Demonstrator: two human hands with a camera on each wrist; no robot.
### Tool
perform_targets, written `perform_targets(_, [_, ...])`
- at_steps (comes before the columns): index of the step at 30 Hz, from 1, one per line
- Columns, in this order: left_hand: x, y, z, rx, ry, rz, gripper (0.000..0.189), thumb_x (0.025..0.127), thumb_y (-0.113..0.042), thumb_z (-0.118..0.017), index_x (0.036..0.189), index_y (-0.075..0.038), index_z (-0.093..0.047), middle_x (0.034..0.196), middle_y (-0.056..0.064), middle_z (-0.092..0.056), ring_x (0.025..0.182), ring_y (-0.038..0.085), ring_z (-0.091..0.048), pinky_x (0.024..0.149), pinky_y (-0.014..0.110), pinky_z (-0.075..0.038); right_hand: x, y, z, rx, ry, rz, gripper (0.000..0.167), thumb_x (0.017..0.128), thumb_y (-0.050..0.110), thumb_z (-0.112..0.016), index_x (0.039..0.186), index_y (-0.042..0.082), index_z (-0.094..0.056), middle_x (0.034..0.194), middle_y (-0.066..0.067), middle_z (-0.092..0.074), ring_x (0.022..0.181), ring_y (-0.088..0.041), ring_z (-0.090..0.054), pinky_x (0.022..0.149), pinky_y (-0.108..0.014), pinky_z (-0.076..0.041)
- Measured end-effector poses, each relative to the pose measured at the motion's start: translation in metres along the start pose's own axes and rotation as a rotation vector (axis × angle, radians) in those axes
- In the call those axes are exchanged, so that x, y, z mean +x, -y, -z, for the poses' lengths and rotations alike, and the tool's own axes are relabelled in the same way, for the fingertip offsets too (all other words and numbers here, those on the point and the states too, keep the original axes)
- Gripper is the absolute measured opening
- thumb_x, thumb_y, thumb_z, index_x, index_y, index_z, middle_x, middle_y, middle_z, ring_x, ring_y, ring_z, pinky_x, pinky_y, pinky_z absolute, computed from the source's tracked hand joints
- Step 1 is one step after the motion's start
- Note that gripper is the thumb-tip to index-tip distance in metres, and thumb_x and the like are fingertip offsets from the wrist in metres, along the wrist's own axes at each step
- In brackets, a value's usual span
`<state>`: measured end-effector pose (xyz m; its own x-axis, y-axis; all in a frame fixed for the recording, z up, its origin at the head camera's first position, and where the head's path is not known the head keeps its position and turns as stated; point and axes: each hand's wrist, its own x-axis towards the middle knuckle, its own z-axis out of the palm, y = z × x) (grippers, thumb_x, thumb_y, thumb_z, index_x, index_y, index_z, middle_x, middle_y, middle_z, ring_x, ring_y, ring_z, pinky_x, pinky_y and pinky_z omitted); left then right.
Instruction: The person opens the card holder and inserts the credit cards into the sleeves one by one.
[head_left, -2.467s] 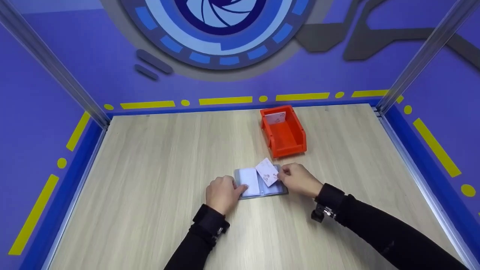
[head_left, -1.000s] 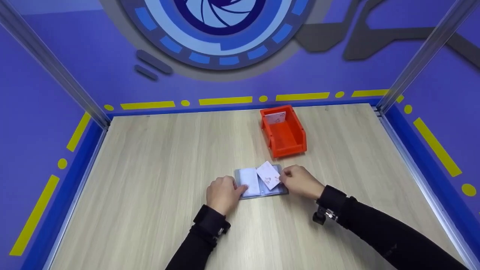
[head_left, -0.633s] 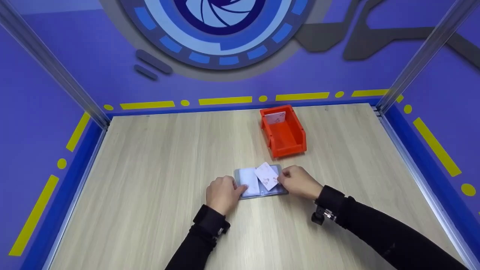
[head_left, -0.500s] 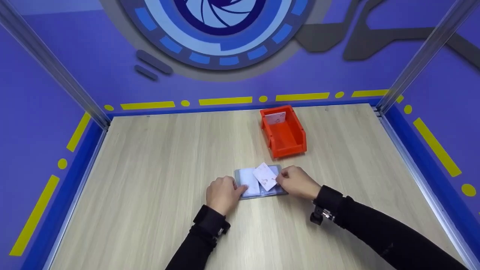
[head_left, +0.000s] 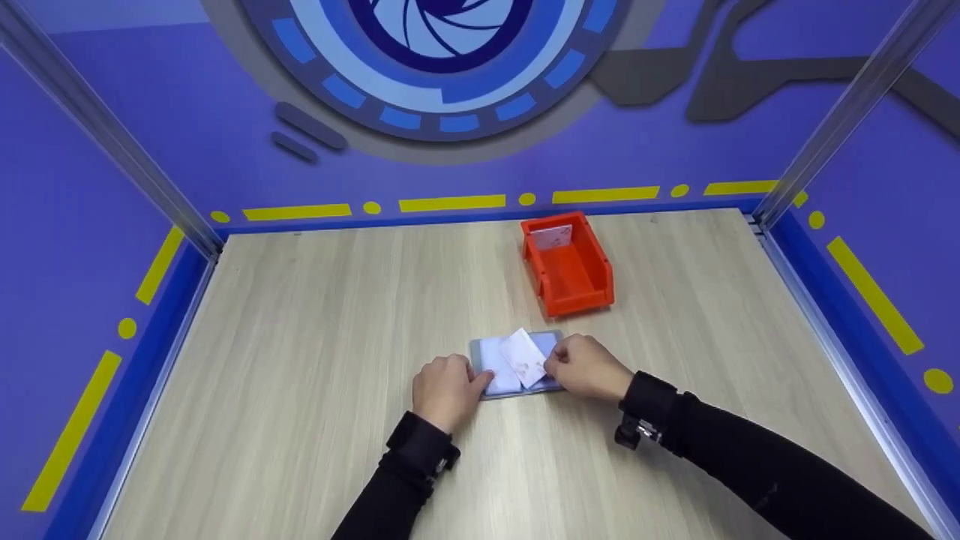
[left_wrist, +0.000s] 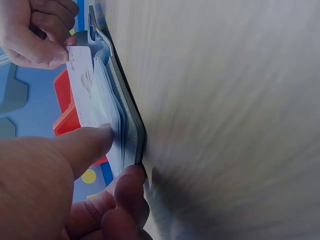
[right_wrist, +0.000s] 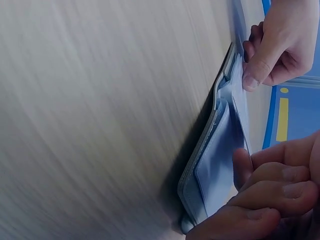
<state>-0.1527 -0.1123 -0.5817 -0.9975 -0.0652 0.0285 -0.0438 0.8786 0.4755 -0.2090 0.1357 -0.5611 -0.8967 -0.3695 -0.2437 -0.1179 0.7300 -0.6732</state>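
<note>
A small grey card holder (head_left: 475, 351) with clear plastic sleeves (left_wrist: 114, 115) lies spread on the table. My left hand (head_left: 444, 388) grips its left side, the thumb over the sleeves and the other fingers curled at the outer edge, as the left wrist view shows. Between the thumb and fingertips of my right hand (head_left: 589, 367) is a white card (head_left: 523, 357) with a pinkish print. The card is tilted over the middle of the holder, its lower right edge in the pinch. In the right wrist view, the holder's right half (right_wrist: 215, 160) shows beneath the right fingers.
Behind the holder stands a red-orange plastic bin (head_left: 574, 304). A printed card (head_left: 551, 237) leans against its back wall. Purple panels with yellow stripes (head_left: 452, 203) border the wooden table (head_left: 337, 322) at the back and both sides.
My right hand has moved left and slightly toward the body, carrying the card from the holder's right half to over its middle. The left hand has stayed on the holder.
</note>
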Motion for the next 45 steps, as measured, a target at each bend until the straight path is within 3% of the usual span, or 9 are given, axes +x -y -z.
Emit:
perform_targets(12, [0.0,0.001,0.002,-0.002,-0.004,-0.001,0.045,0.096,-0.039,-0.083,0.063,-0.018,-0.062,0.065,-0.003,-0.06,0.059,0.016,-0.052,0.056,0.033,-0.037,0.002,0.005,0.0,-0.052,0.042,0.067,0.033,0.098,0.015,-0.067,0.066,0.018,-0.06,0.061,0.01,-0.045,0.061,-0.01,-0.044,0.06,-0.025,-0.032])
perform_targets(22, [0.001,0.0,0.003,0.001,0.007,0.007,0.045,0.097,-0.042,-0.083,0.064,-0.018,-0.063,0.066,-0.004,-0.061,0.059,0.015,-0.053,0.056,0.034,-0.038,0.004,0.009,-0.003,-0.072,-0.006,0.067,0.024,0.097,0.017,-0.075,0.073,0.012,-0.073,0.064,0.008,-0.054,0.066,-0.012,-0.05,0.064,-0.028,-0.038])
perform_targets(29, [0.001,0.0,0.003,-0.006,-0.006,0.002,0.044,0.095,-0.04,-0.084,0.064,-0.017,-0.063,0.067,-0.002,-0.062,0.059,0.016,-0.054,0.057,0.036,-0.04,0.003,0.014,-0.008,-0.074,0.034,0.037,0.024,0.101,0.017,-0.069,0.079,0.012,-0.075,0.064,0.008,-0.05,0.067,-0.013,-0.05,0.064,-0.027,-0.038])
perform_targets(34, [0.001,-0.001,0.002,-0.01,-0.007,0.003,0.043,0.096,-0.039,-0.084,0.065,-0.017,-0.063,0.067,-0.002,-0.063,0.06,0.016,-0.054,0.057,0.036,-0.04,0.003,0.018,-0.012,-0.067,0.05,0.047,0.029,0.098,0.013,-0.062,0.07,0.016,-0.063,0.061,0.009,-0.043,0.06,-0.012,-0.045,0.061,-0.027,-0.035])
perform_targets(45, [0.002,0.001,0.001,-0.014,0.005,0.001,0.043,0.096,-0.034,-0.082,0.063,-0.017,-0.06,0.066,-0.004,-0.055,0.059,0.016,-0.047,0.056,0.033,-0.034,0.004,0.027,-0.024,-0.1,0.08,0.068,0.033,0.106,0.017,-0.063,0.072,0.015,-0.062,0.067,0.007,-0.048,0.063,-0.013,-0.046,0.062,-0.03,-0.037])
